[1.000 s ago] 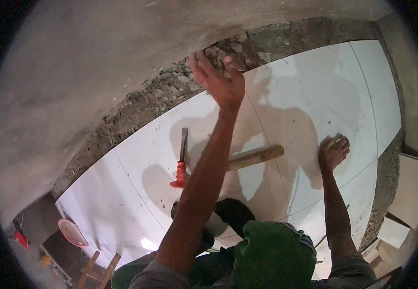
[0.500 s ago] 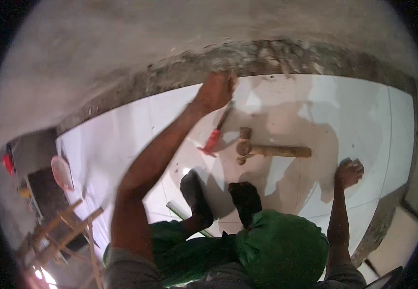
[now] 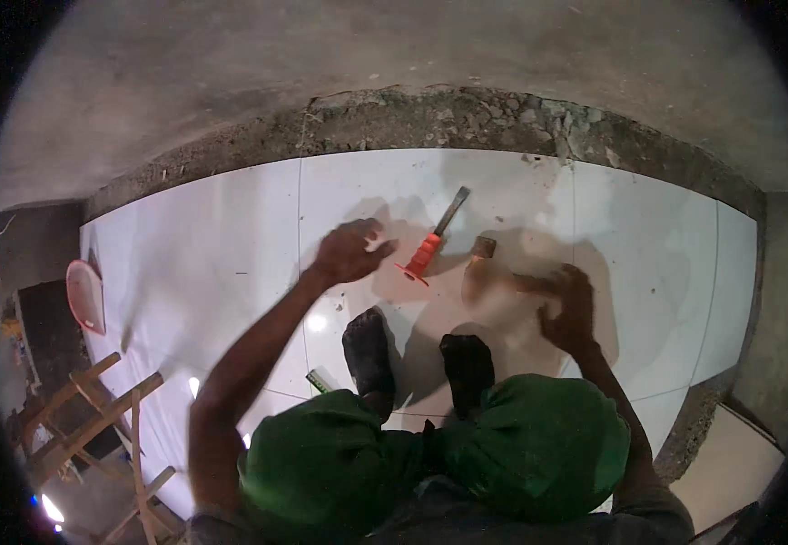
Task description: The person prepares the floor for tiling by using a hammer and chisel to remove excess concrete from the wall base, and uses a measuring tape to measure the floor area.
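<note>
Moved since half a second ago: left hand (image 3: 349,252) off the far tile edge, now hovering above the white tile with fingers loosely curled, holding nothing, just left of the chisel (image 3: 432,242). Moved likewise: right hand (image 3: 568,309) inward from the bare tile, now closed around the wooden handle of the hammer (image 3: 494,269), though blurred. Hammer head just right of the chisel's red hand guard, both flat on the white floor tiles (image 3: 203,254), probably laid within easy reach in front of the feet (image 3: 417,359). Farther off, a strip of broken rubble (image 3: 448,118) along the tiles' far edge. At far left, a pink bowl (image 3: 85,295) and wooden frame (image 3: 94,418).
</note>
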Demonstrator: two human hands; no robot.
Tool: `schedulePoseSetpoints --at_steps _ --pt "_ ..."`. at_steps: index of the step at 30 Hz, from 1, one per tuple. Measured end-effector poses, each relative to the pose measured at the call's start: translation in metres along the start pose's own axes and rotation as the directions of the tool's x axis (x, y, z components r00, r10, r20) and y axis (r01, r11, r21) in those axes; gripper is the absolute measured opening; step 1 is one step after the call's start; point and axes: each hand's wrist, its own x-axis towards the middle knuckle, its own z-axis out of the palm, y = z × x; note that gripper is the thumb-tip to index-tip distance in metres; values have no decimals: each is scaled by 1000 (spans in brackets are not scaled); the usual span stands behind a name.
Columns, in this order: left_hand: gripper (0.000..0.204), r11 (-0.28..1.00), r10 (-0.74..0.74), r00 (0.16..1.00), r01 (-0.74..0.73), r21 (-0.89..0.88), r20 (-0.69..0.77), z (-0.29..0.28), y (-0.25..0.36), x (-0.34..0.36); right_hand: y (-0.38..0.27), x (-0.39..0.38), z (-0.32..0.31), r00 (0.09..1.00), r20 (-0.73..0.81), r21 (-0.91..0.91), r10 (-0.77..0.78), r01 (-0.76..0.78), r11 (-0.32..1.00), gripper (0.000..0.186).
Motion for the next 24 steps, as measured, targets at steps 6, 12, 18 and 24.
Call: schedulePoseSetpoints --at_steps 6,12,18,24 --pt "50 1000 5 997 -4 -11 78 96 55 20 -4 23 32 962 252 -191 109 -62 980 66" --pt "30 620 -48 994 107 -777 98 60 38 4 -33 34 13 914 292 -214 283 -226 950 30" --pt "49 531 -272 961 199 -824 57 -24 -19 29 -66 34 -5 887 320 -200 332 -280 939 26" --pt "34 395 -258 965 156 -905 54 -54 -70 89 -105 82 -27 909 408 -87 87 -56 995 31"
